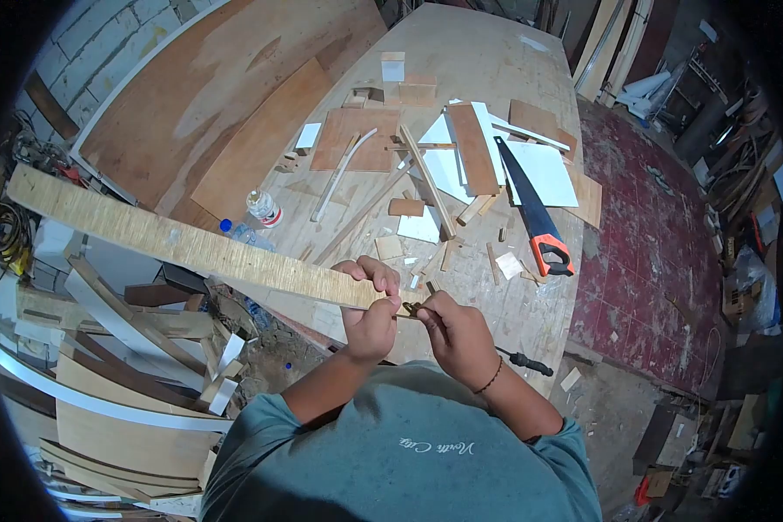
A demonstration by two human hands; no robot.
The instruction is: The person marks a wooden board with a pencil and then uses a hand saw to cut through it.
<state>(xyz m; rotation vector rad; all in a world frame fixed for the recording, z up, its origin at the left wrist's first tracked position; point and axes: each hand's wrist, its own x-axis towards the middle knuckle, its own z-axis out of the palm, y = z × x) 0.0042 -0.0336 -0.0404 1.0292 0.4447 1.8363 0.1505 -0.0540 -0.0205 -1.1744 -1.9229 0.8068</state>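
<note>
A long pale wooden board (183, 244) runs from the upper left to my hands at the table's near edge. My left hand (372, 313) is wrapped round its right end, fingers on top and thumb at the near side. Just right of that end, my right hand (454, 335) pinches a small dark, brassy metal piece (411, 308) against the board's end. Its exact shape is too small to tell. A black-handled tool (531, 364) lies to the right of my right hand, partly hidden by the wrist.
The worktable (487, 43) bears a handsaw (535, 209) with an orange handle, white panels (544, 174), wood strips (426, 178) and a white bottle (264, 209). Curved boards (122, 400) are stacked at the lower left. A red floor (626, 244) lies to the right.
</note>
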